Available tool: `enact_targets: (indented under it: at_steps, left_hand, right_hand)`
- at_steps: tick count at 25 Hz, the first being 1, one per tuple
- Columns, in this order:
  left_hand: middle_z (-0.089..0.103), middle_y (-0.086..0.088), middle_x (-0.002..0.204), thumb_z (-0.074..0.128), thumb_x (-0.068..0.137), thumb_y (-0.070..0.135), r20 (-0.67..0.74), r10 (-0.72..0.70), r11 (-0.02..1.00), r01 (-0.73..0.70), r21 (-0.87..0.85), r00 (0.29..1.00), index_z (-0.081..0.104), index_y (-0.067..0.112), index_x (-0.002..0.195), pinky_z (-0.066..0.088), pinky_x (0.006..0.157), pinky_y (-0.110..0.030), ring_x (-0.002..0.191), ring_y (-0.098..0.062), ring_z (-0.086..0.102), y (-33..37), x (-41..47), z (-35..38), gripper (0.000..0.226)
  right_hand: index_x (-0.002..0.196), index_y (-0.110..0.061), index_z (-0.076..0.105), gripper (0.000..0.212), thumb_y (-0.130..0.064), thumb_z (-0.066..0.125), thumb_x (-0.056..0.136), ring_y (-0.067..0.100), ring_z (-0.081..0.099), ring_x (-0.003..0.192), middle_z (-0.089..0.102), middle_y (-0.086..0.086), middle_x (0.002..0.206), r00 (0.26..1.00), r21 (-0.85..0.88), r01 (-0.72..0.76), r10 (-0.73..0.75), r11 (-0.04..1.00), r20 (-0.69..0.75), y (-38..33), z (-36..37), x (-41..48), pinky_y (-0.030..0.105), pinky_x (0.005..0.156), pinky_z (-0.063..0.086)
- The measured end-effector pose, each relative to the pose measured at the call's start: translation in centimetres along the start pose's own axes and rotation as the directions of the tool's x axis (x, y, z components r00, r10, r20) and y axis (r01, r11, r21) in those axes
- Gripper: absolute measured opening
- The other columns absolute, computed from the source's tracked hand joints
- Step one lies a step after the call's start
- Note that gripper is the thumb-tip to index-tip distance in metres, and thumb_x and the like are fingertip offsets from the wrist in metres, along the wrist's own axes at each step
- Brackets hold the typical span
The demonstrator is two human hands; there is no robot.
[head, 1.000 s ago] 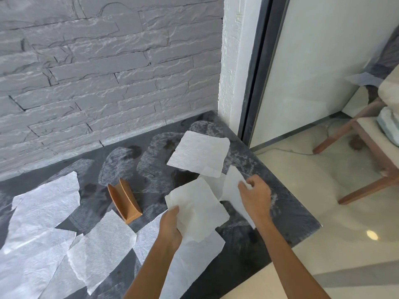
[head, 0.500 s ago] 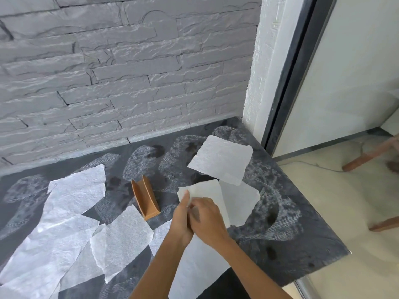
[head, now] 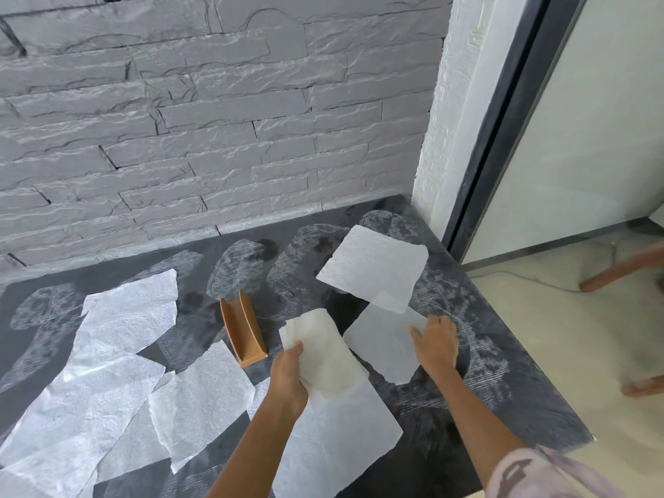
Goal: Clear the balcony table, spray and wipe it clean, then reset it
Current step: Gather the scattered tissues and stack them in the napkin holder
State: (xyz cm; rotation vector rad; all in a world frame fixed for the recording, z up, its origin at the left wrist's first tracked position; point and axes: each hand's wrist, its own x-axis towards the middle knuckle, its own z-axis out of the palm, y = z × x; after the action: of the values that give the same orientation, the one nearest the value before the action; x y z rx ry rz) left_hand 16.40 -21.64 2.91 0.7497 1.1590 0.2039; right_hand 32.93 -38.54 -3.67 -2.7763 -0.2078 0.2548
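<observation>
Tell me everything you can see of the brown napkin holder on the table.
The napkin holder is an orange-brown piece, seemingly wood or ribbed plastic: two upright curved walls on a narrow base with an open slot between. It stands upright and empty on the dark table, left of the left hand, apart from it. Tissue sheets lie around it; none is in the slot.

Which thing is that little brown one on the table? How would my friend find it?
Look at the dark table under the grey brick wall. Amid the white napkins sits a napkin holder. It is the only brown, upright thing there.
</observation>
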Motion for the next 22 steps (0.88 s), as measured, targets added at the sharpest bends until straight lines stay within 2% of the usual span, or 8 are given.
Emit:
enact_targets:
  at_steps: [4,5,7,9,12,16,19,22]
  left_hand:
    - [0.055,-0.005,0.091,0.048,0.096,0.018,-0.006,-0.007,1.0,0.007,0.002,1.0,0.046,0.016,0.106,0.042,0.084,-0.045,0.082,-0.025,0.053,0.0,0.2,0.0,0.011]
    - [0.055,-0.005,0.091,0.048,0.096,0.019,-0.005,-0.009,1.0,0.009,0.003,1.0,0.046,0.016,0.107,0.042,0.083,-0.045,0.082,-0.025,0.053,0.1,0.2,0.0,0.012]
    - [0.055,-0.004,0.092,0.048,0.096,0.019,-0.004,-0.01,1.0,0.01,0.006,1.0,0.045,0.016,0.109,0.042,0.083,-0.045,0.083,-0.025,0.053,0.1,0.3,0.0,0.015]
    - [0.055,-0.005,0.094,0.049,0.095,0.021,0.004,-0.019,1.0,0.019,0.005,1.0,0.045,0.017,0.111,0.042,0.083,-0.046,0.084,-0.026,0.053,0.1,0.4,-0.2,0.017]
    - [0.055,-0.007,0.103,0.05,0.095,0.023,0.029,-0.031,0.999,0.031,-0.008,0.999,0.045,0.017,0.114,0.043,0.087,-0.048,0.091,-0.029,0.054,0.1,0.6,-0.4,0.02]
    - [0.055,-0.006,0.102,0.05,0.095,0.022,0.034,-0.027,1.0,0.027,-0.009,0.999,0.047,0.016,0.112,0.043,0.09,-0.047,0.097,-0.03,0.053,0.2,0.8,-0.6,0.019]
    - [0.063,-0.006,0.097,0.048,0.096,0.021,0.065,0.003,0.999,0.0,-0.043,0.998,0.055,0.011,0.111,0.046,0.088,-0.042,0.092,-0.026,0.058,-0.2,0.7,-0.6,0.019]
    - [0.073,-0.009,0.096,0.043,0.097,0.034,0.252,0.066,0.991,-0.034,-0.131,0.965,0.064,0.008,0.113,0.051,0.081,-0.037,0.093,-0.025,0.066,-0.4,0.4,-0.8,0.038]
  right_hand:
    - [0.114,-0.004,0.055,0.029,-0.026,0.051,0.096,0.031,0.046,0.115,0.051,0.015,0.12,0.999,-0.08,-0.008,0.012,0.997,0.048,-0.4,-0.1,1.6,0.039,0.092,0.041]
    - [0.091,-0.008,0.058,0.013,-0.02,0.054,0.094,0.029,0.052,0.096,0.055,0.012,0.096,0.998,-0.009,-0.024,0.024,1.0,0.054,-0.6,-0.2,1.9,0.037,0.077,0.044]
    - [0.055,-0.014,0.037,0.038,-0.004,0.055,0.087,0.021,0.038,0.054,0.037,0.003,0.056,0.994,0.184,-0.078,0.062,0.98,0.089,-1.0,-0.2,2.0,0.027,0.05,0.03]
    - [0.052,-0.014,0.031,0.039,-0.001,0.055,0.081,0.017,0.027,0.045,0.031,0.001,0.049,0.988,0.452,-0.145,0.103,0.88,0.117,-1.6,-0.5,1.2,0.026,0.047,0.022]
    - [0.065,-0.016,0.04,0.025,-0.008,0.056,0.082,0.013,0.035,0.052,0.04,0.0,0.06,0.988,0.702,-0.157,0.117,0.695,0.105,-3.1,-0.8,-1.6,0.026,0.048,0.028]
    - [0.1,-0.015,0.056,0.011,-0.012,0.053,0.091,0.007,0.051,0.069,0.059,-0.009,0.084,0.984,0.706,0.162,-0.167,0.689,-0.062,-5.1,-1.3,-5.8,0.006,0.055,0.038]
    - [0.138,-0.018,0.041,0.043,-0.016,0.049,0.096,0.001,0.05,0.109,0.051,-0.013,0.124,0.867,0.568,0.433,-0.496,0.7,-0.051,-6.3,-1.5,-8.2,0.013,0.089,0.039]
    - [0.139,-0.006,0.04,0.044,-0.011,0.049,0.096,0.017,0.048,0.125,0.048,0.006,0.14,0.674,0.362,0.707,-0.734,0.607,-0.085,-7.8,-0.4,-10.0,0.028,0.106,0.038]
